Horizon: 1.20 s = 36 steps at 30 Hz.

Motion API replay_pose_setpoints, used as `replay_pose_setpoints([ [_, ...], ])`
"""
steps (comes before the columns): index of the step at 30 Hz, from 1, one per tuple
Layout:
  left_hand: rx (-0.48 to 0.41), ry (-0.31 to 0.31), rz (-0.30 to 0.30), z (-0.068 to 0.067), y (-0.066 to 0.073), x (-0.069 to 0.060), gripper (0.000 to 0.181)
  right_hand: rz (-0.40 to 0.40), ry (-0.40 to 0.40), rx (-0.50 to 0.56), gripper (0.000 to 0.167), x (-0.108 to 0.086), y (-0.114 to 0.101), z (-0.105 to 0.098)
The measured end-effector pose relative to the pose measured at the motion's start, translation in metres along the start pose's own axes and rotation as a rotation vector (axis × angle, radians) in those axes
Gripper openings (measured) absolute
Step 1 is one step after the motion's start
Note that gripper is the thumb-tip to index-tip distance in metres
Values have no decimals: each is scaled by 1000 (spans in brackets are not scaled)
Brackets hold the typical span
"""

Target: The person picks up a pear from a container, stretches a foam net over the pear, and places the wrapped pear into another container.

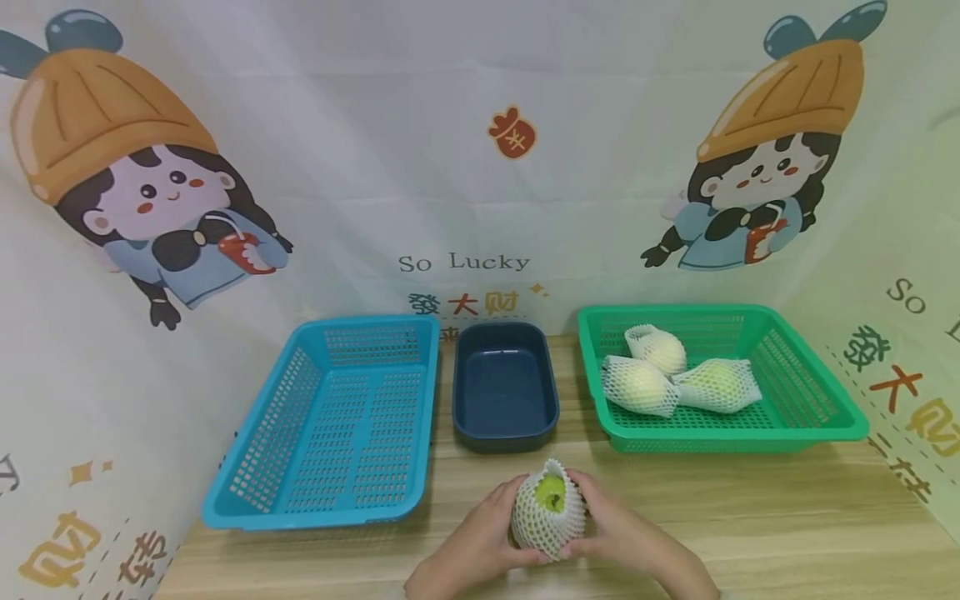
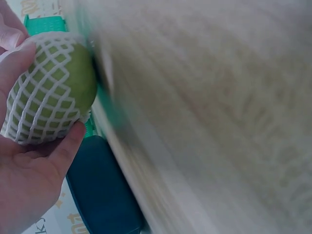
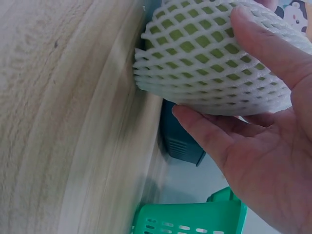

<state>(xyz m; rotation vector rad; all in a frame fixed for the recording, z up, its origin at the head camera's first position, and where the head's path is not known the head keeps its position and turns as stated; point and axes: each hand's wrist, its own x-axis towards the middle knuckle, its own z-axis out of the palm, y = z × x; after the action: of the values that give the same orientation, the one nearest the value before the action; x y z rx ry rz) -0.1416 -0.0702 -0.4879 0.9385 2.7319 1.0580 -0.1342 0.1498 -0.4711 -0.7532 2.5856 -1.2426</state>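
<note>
A round green fruit [image 1: 552,493] sits inside a white foam net [image 1: 542,527], just above the front of the wooden table. Its dark stem end shows through the net's open top in the head view. My left hand [image 1: 483,533] grips it from the left, thumb in front and fingers behind. From the right, my right hand [image 1: 622,533] holds the same fruit, its thumb low on the net. In the left wrist view, a bare patch of the green fruit [image 2: 85,78] shows past the net's edge. Foam netting [image 3: 209,53] hides most of it in the right wrist view.
A blue basket [image 1: 416,492] stands at left. Behind my hands is a dark blue tub [image 1: 504,443]. At right, a green basket [image 1: 735,442] holds several pale fruits in foam nets [image 1: 637,387]. A printed cloth [image 1: 352,167] hangs behind the table [image 1: 750,517].
</note>
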Motion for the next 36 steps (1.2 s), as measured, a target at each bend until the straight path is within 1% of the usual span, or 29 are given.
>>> replay_pose_setpoints([
  [3,4,24,22,4,-3,-1,88,-6,-9,24,94,2,2,3],
  [6,-11,33,19,6,-5,-3,91,5,-34,54,99,4,3,7],
  [9,-87,20,-8,7,-7,-3,96,19,-52,71,100,6,5,11],
  [12,-227,-19,-63,6,-9,-4,101,25,-52,88,98,8,5,15],
  [14,-352,-52,-104,5,-9,-6,101,39,-50,111,96,8,3,15],
  [16,-497,-85,-147,4,-9,-7,100,42,-40,144,95,8,-1,15],
  [19,-689,-131,-192,1,-9,-8,99,27,-12,158,93,7,-6,12],
  [21,-771,-163,-206,-3,-9,-7,99,-8,17,136,92,7,-9,10],
  [22,-786,-174,-207,-5,-9,-7,98,-28,33,108,91,7,-9,8],
  [23,-792,-179,-211,-6,-9,-7,96,-45,50,76,90,7,-10,7],
  [24,-779,-177,-202,-8,-9,-7,92,-63,67,37,89,7,-10,5],
  [26,-725,-139,-179,-10,-10,-8,82,-81,87,-29,86,7,-9,1],
  [28,-665,-69,-173,-11,-12,-9,68,-82,98,-98,83,7,-8,-3],
  [30,-593,11,-171,-12,-13,-10,52,-85,91,-142,82,6,-7,-7],
  [32,-543,69,-189,-13,-14,-10,39,-83,77,-174,81,4,-6,-9],
  [34,-487,95,-193,-13,-15,-11,29,-91,62,-201,79,3,-5,-10],
  [36,-446,73,-191,-13,-17,-11,23,-89,52,-203,78,2,-3,-11],
])
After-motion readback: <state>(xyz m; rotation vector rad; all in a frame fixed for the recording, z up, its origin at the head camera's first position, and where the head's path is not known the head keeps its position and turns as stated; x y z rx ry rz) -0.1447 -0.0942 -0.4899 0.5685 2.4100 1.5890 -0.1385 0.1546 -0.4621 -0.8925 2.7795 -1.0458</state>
